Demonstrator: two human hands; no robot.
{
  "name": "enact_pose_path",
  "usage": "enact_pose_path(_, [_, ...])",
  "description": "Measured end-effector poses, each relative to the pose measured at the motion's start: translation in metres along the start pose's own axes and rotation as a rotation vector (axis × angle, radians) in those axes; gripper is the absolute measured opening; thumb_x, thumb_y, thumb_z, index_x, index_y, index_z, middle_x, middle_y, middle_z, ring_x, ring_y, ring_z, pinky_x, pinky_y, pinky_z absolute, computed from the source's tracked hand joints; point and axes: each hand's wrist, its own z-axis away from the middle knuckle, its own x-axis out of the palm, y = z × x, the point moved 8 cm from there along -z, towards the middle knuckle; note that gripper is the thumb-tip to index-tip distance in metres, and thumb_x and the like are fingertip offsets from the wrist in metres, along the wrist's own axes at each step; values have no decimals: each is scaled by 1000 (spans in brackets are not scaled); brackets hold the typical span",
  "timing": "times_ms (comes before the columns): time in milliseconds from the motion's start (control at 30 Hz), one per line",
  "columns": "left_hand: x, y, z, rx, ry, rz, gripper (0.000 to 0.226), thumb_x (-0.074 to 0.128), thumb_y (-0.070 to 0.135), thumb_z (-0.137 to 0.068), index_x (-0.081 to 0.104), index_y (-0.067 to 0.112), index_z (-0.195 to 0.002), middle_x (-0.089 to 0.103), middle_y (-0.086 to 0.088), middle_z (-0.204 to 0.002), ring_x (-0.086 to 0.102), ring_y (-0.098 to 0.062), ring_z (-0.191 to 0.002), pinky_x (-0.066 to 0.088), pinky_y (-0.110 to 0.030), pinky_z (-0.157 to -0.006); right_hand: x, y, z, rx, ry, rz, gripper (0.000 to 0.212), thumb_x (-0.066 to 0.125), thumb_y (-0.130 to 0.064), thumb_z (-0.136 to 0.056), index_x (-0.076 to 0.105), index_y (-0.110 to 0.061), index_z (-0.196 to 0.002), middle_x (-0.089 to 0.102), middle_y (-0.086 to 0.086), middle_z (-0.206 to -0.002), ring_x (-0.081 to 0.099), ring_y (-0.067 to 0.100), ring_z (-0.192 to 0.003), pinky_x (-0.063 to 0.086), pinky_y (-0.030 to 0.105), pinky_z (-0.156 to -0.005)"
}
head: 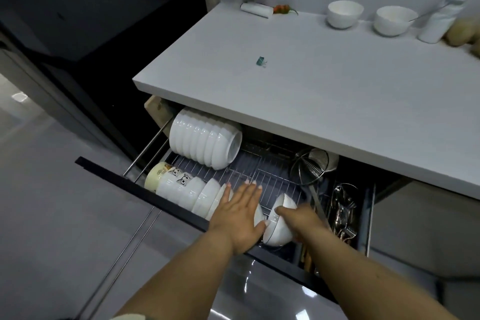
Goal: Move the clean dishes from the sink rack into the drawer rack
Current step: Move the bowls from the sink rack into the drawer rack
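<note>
Head camera looks down into the open drawer rack under the white counter. The right hand grasps a white bowl that stands on its edge at the front of the rack, fingers curled over its rim. The left hand lies flat with straight fingers and presses against the end of the front row of bowls, holding nothing.

To do this step well, I think the left hand should keep the row from falling to the right while the right hand tilts the bowl to lean against it. The bowl should sit between the wires before it is let go.

At the back of the rack is a nested stack of white bowls lying on its side. A wire skimmer rests at the right, and a side compartment holds cutlery. On the counter stand two more bowls.
</note>
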Motion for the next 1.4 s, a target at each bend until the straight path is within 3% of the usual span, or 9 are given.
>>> enact_pose_path(267, [3,-5,-6,-30,-48,222,75,35,54,-95,8,18,-154,12,1,-162,15,-16,-147,11,-37,-121,37,-4,-7,76,-66,43,87,73,-35,-62,39,-6,-136,58,16,-125,63,33,-104,57,43,-82])
enact_pose_path(367, [0,-3,-6,-17,-25,226,73,37,51,-95,9,18,-154,15,1,-161,17,-16,-147,11,-36,-121,46,-3,-8,79,-87,32,79,72,-29,-66,40,-4,-134,59,17,-116,64,34,-97,58,42,-75])
enact_pose_path(500, [1,-4,-6,-11,6,230,72,37,52,-96,11,18,-154,19,1,-160,20,-16,-146,12,-35,-120,60,0,-12,76,-127,-34,85,79,-26,-66,39,-1,-136,56,18,-127,61,33,-107,55,37,-75])
enact_pose_path(667, [1,-5,-6,1,37,244,71,39,50,-95,14,18,-153,23,1,-159,23,-16,-144,14,-34,-120,70,-2,-19,38,-202,24,83,77,-40,-70,41,-4,-135,58,14,-128,62,30,-109,53,32,-80])
enact_pose_path(833, [-1,-4,-5,-8,40,262,68,39,50,-96,18,20,-152,27,2,-157,26,-16,-143,19,-32,-118,70,-2,-13,33,-229,138,55,61,-36,-89,47,-8,-134,58,16,-131,60,29,-110,50,31,-78])
enact_pose_path(1067, [-4,-5,-2,-46,4,276,60,38,49,-96,25,25,-150,44,0,-147,45,-20,-129,36,-31,-104,32,-1,-7,31,-52,113,62,58,-39,-90,41,-1,-136,55,17,-134,56,32,-119,47,29,-85])
enact_pose_path(1133, [-5,-5,0,-66,7,260,57,37,49,-96,28,27,-147,52,-1,-138,52,-22,-120,44,-34,-96,23,-5,-1,-2,-43,102,60,57,-42,-90,45,-1,-133,58,17,-129,58,32,-115,47,28,-82])
enact_pose_path(1267, [-5,-3,0,-62,17,217,54,36,48,-96,32,25,-145,58,1,-131,56,-22,-115,47,-36,-90,7,-1,3,-76,-58,75,52,58,-51,-78,63,-7,-104,66,7,-86,67,26,-83,54,29,-70])
enact_pose_path(1400, [-6,5,1,-50,-15,118,48,33,48,-98,40,23,-138,64,-1,-119,60,-24,-106,49,-35,-83,-24,2,20,-119,-61,-44,26,59,-39,-88,52,-17,-75,63,6,-67,69,30,-73,56,43,-79])
